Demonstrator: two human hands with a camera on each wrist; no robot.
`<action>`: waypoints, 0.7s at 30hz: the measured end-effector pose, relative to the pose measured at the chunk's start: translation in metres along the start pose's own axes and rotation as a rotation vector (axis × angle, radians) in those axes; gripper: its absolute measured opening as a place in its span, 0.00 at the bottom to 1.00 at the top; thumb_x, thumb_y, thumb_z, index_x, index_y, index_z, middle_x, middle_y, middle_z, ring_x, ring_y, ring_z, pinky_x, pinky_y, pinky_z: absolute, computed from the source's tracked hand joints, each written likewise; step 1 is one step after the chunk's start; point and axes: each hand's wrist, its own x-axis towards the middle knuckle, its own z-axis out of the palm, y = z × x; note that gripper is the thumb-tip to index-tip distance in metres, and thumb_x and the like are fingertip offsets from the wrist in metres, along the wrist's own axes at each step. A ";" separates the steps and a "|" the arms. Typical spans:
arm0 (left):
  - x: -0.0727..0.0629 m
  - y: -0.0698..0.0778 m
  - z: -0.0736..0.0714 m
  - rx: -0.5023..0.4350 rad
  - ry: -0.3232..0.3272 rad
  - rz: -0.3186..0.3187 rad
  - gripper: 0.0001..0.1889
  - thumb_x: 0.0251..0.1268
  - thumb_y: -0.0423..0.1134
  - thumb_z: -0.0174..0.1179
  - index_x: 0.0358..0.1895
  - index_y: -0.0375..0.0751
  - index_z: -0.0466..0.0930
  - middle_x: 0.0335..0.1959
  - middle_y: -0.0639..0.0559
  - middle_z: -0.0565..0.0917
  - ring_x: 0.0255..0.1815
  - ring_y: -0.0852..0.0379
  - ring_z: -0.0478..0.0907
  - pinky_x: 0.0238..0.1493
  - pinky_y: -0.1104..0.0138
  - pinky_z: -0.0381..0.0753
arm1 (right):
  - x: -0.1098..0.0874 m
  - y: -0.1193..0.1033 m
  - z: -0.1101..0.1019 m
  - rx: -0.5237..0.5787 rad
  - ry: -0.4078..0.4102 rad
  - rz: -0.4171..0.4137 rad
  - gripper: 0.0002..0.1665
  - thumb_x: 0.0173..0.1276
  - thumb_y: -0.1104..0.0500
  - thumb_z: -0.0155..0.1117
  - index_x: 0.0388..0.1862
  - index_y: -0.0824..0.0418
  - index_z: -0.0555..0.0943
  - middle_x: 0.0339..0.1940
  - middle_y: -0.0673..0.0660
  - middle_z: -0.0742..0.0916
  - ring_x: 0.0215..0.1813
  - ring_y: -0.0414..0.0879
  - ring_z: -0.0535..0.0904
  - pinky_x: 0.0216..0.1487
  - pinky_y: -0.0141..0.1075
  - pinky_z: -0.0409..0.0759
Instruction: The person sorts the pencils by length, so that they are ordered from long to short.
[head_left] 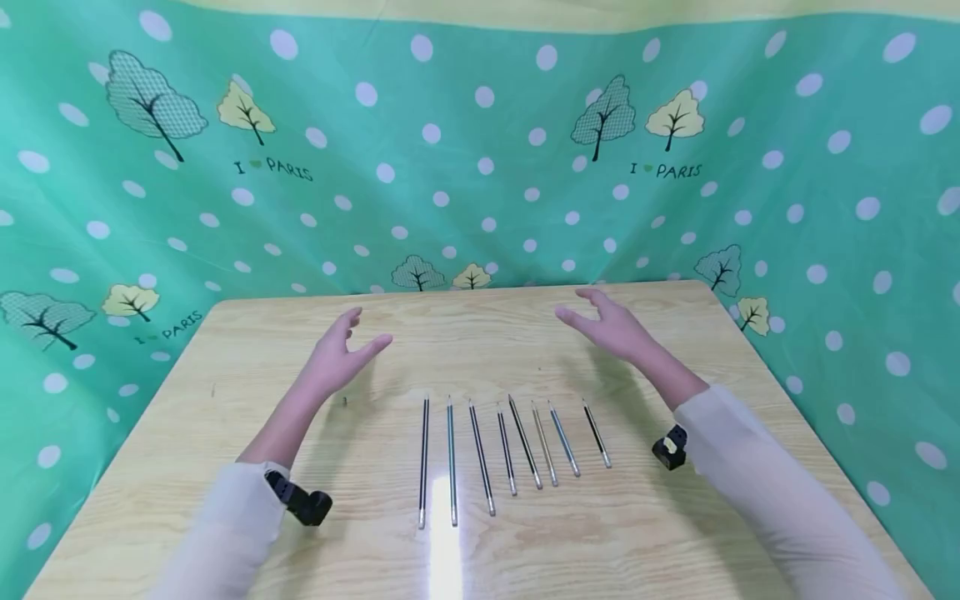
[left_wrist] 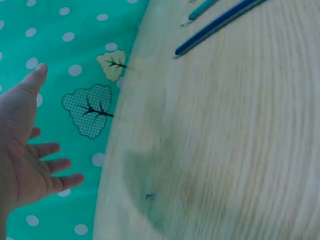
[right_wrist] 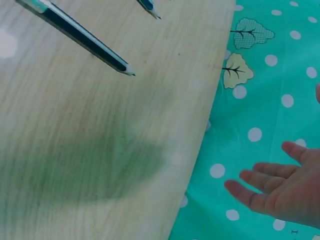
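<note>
Several pencils lie apart in a row on the wooden table [head_left: 375, 550], tips pointing to the far side. The leftmost is a long dark pencil [head_left: 424, 458], beside a long teal pencil [head_left: 452, 458]. A short dark pencil [head_left: 596, 433] lies at the right end, set off by a wider gap. My left hand [head_left: 341, 358] hovers left of the row, fingers spread and holding nothing. On the other side my right hand [head_left: 615, 329] is raised beyond the row's right end, also empty, its fingers [right_wrist: 270, 175] loosely extended in the right wrist view.
A green dotted cloth [head_left: 480, 167] with printed trees hangs behind the table and along its sides. Black wrist cameras [head_left: 303, 500] sit on both wrists. A small dark mark [head_left: 345, 402] shows on the tabletop near the left hand. Glare crosses the front of the table.
</note>
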 end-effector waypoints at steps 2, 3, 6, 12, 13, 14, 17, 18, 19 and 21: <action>-0.003 -0.002 0.002 -0.005 -0.033 0.004 0.50 0.58 0.69 0.50 0.74 0.41 0.42 0.73 0.35 0.54 0.71 0.33 0.54 0.67 0.40 0.60 | -0.001 0.001 0.002 0.014 -0.009 -0.008 0.55 0.59 0.23 0.45 0.74 0.56 0.53 0.72 0.67 0.62 0.72 0.63 0.58 0.67 0.60 0.63; -0.005 -0.002 0.002 -0.003 -0.048 0.007 0.50 0.58 0.69 0.51 0.74 0.41 0.44 0.72 0.35 0.56 0.70 0.34 0.55 0.66 0.41 0.62 | -0.002 0.002 0.004 0.023 -0.014 -0.007 0.54 0.59 0.24 0.46 0.73 0.57 0.55 0.71 0.68 0.64 0.71 0.63 0.59 0.66 0.59 0.65; -0.010 -0.003 0.006 0.011 -0.081 0.020 0.47 0.58 0.67 0.53 0.73 0.40 0.50 0.70 0.36 0.61 0.68 0.35 0.60 0.64 0.42 0.66 | -0.005 0.002 0.008 0.041 -0.030 -0.001 0.50 0.61 0.26 0.49 0.71 0.57 0.58 0.68 0.68 0.68 0.69 0.61 0.64 0.64 0.57 0.69; -0.020 0.003 0.014 0.031 -0.133 0.062 0.43 0.58 0.65 0.55 0.69 0.39 0.58 0.65 0.38 0.68 0.64 0.37 0.67 0.60 0.46 0.72 | -0.010 0.003 0.020 0.050 -0.060 0.005 0.47 0.61 0.28 0.51 0.69 0.57 0.62 0.64 0.66 0.73 0.65 0.59 0.68 0.60 0.54 0.73; -0.022 0.004 0.016 0.034 -0.143 0.074 0.43 0.58 0.65 0.55 0.69 0.38 0.59 0.65 0.37 0.68 0.63 0.37 0.67 0.59 0.46 0.73 | -0.010 0.002 0.022 0.053 -0.061 0.004 0.47 0.61 0.28 0.52 0.69 0.57 0.63 0.64 0.66 0.73 0.65 0.59 0.69 0.60 0.53 0.74; -0.024 0.005 0.018 0.031 -0.150 0.077 0.42 0.58 0.65 0.55 0.68 0.39 0.60 0.64 0.38 0.69 0.63 0.38 0.68 0.59 0.47 0.73 | -0.011 0.002 0.024 0.051 -0.066 -0.004 0.46 0.61 0.29 0.52 0.69 0.57 0.63 0.63 0.66 0.74 0.64 0.59 0.70 0.59 0.53 0.74; -0.029 0.005 0.025 0.025 -0.169 0.088 0.40 0.57 0.64 0.56 0.66 0.38 0.63 0.62 0.39 0.72 0.60 0.40 0.71 0.57 0.49 0.75 | -0.013 0.002 0.030 0.055 -0.079 -0.016 0.46 0.60 0.29 0.54 0.68 0.57 0.64 0.61 0.65 0.75 0.61 0.59 0.72 0.56 0.50 0.77; -0.031 0.004 0.027 0.019 -0.176 0.088 0.40 0.57 0.64 0.57 0.65 0.39 0.65 0.61 0.39 0.73 0.59 0.41 0.72 0.56 0.50 0.76 | -0.015 0.001 0.031 0.053 -0.086 -0.026 0.46 0.60 0.29 0.54 0.68 0.57 0.64 0.60 0.65 0.76 0.60 0.59 0.73 0.55 0.50 0.77; -0.033 0.004 0.029 0.010 -0.187 0.090 0.39 0.57 0.63 0.57 0.65 0.39 0.65 0.60 0.39 0.73 0.59 0.41 0.72 0.55 0.51 0.77 | -0.016 0.001 0.033 0.052 -0.091 -0.029 0.46 0.60 0.29 0.54 0.68 0.57 0.65 0.59 0.64 0.76 0.60 0.58 0.74 0.54 0.49 0.78; -0.036 0.003 0.034 -0.015 -0.202 0.090 0.38 0.56 0.62 0.60 0.63 0.39 0.68 0.58 0.40 0.75 0.57 0.43 0.74 0.53 0.54 0.79 | -0.018 -0.001 0.036 0.054 -0.102 -0.042 0.45 0.59 0.30 0.56 0.67 0.57 0.65 0.58 0.63 0.77 0.58 0.57 0.75 0.52 0.48 0.79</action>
